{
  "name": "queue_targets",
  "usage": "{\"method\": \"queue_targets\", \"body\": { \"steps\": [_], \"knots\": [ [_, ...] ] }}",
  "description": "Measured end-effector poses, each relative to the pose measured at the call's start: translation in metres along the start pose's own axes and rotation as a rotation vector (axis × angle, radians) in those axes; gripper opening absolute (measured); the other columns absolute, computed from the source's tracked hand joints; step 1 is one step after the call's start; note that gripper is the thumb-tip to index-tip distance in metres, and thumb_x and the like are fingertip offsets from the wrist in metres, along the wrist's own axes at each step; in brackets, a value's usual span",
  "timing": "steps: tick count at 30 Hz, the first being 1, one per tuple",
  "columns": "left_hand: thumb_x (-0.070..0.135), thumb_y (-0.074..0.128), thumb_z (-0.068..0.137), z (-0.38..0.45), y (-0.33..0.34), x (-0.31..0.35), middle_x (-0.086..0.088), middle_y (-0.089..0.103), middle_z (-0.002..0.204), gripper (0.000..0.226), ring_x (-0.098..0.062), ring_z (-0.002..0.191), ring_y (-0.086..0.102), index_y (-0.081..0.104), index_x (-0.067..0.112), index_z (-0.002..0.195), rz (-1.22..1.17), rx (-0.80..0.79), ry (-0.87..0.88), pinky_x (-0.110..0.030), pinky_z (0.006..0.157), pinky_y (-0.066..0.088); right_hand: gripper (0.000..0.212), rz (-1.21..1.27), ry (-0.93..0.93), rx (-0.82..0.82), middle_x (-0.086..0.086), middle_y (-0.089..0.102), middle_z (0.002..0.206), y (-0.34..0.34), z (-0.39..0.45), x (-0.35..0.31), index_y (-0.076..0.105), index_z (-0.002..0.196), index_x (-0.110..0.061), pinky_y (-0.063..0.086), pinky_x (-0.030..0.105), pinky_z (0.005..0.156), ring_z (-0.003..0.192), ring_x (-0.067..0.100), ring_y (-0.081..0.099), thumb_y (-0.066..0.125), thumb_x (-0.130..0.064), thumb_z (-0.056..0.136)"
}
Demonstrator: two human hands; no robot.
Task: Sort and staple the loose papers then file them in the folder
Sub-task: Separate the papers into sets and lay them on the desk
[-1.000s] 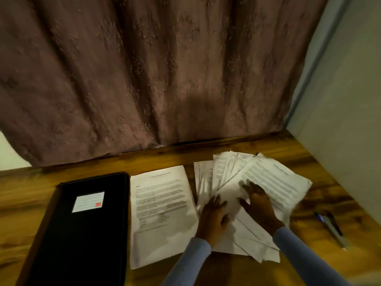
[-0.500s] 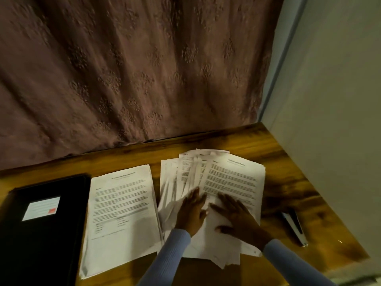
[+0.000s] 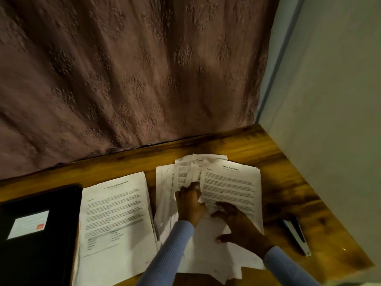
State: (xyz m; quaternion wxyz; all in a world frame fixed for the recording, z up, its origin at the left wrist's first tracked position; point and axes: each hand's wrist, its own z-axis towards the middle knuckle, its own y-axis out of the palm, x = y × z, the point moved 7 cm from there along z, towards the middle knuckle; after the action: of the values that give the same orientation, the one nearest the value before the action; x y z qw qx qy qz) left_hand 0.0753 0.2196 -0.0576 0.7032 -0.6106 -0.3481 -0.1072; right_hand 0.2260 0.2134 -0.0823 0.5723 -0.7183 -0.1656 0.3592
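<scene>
Black folder [image 3: 37, 234] at far L of desk [image 3: 288, 172], long axis near-to-far. Neat paper stack [image 3: 115, 223] just R of it, same axis, heading at far end. Fanned loose sheets [image 3: 233, 186] R of stack, tops far. L hand [image 3: 190, 201] flat on fan, fingers spread; R hand [image 3: 237, 223] beside it, fingers splayed, pressing top sheet, gripping nothing. Stapler [image 3: 296, 234] far R, long axis near-to-far.

One head-worn view looks forward and down, close over the worktop [image 3: 257, 141]. It faces a curtain [image 3: 134, 69] behind the far edge.
</scene>
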Motion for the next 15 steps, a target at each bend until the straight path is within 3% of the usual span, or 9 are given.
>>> {"method": "queue_targets", "body": {
  "steps": [3, 5, 7, 9, 13, 15],
  "knots": [
    [0.017, 0.066, 0.076, 0.005, 0.006, -0.01, 0.002, 0.068, 0.107, 0.036, -0.023, 0.114, 0.055, 0.059, 0.022, 0.11, -0.062, -0.082, -0.137, -0.037, 0.101, 0.034, 0.05, 0.016, 0.097, 0.188, 0.005, 0.07, 0.1, -0.018, 0.016, -0.001, 0.067, 0.1, -0.016, 0.059, 0.033, 0.072, 0.088, 0.025, 0.07, 0.082, -0.043, 0.06],
    [0.012, 0.066, 0.076, 0.004, 0.004, -0.013, -0.002, 0.067, 0.106, 0.031, -0.026, 0.109, 0.057, 0.061, 0.02, 0.106, -0.152, -0.066, -0.188, -0.041, 0.099, 0.042, 0.046, 0.018, 0.209, 0.276, 0.007, 0.07, 0.101, -0.036, 0.033, -0.007, 0.062, 0.108, -0.012, 0.058, 0.032, 0.073, 0.089, 0.026, 0.069, 0.077, -0.034, 0.071],
    [0.014, 0.071, 0.074, 0.006, 0.002, -0.014, -0.001, 0.067, 0.103, 0.03, -0.024, 0.104, 0.059, 0.063, 0.018, 0.102, -0.105, -0.044, -0.189, -0.04, 0.095, 0.044, 0.045, 0.07, 0.364, 0.237, 0.007, 0.064, 0.113, -0.046, 0.053, -0.006, 0.049, 0.124, -0.012, 0.052, 0.033, 0.082, 0.101, 0.026, 0.063, 0.056, -0.039, 0.089],
    [0.018, 0.078, 0.068, 0.008, 0.001, -0.016, 0.002, 0.068, 0.104, 0.034, -0.021, 0.104, 0.06, 0.066, 0.02, 0.101, -0.042, -0.073, -0.194, -0.037, 0.095, 0.045, 0.046, 0.057, 0.476, 0.185, 0.006, 0.062, 0.114, -0.052, 0.071, -0.004, 0.043, 0.126, -0.013, 0.05, 0.031, 0.08, 0.101, 0.023, 0.062, 0.041, -0.046, 0.094],
    [0.016, 0.077, 0.07, 0.011, 0.003, -0.016, -0.002, 0.068, 0.101, 0.027, -0.021, 0.097, 0.06, 0.07, 0.015, 0.096, -0.052, -0.109, -0.184, -0.031, 0.087, 0.049, 0.05, -0.016, 0.52, 0.198, 0.005, 0.067, 0.098, -0.057, 0.092, -0.009, 0.059, 0.103, -0.012, 0.047, 0.027, 0.067, 0.087, 0.019, 0.064, 0.039, -0.056, 0.091],
    [0.004, 0.068, 0.073, 0.006, -0.001, -0.013, -0.002, 0.066, 0.086, 0.014, -0.017, 0.083, 0.058, 0.069, 0.012, 0.084, -0.153, -0.109, -0.256, -0.026, 0.073, 0.051, 0.047, -0.009, 0.561, 0.152, 0.005, 0.064, 0.097, -0.052, 0.096, -0.009, 0.06, 0.098, -0.013, 0.045, 0.025, 0.066, 0.086, 0.019, 0.063, 0.044, -0.056, 0.09]
  ]
}}
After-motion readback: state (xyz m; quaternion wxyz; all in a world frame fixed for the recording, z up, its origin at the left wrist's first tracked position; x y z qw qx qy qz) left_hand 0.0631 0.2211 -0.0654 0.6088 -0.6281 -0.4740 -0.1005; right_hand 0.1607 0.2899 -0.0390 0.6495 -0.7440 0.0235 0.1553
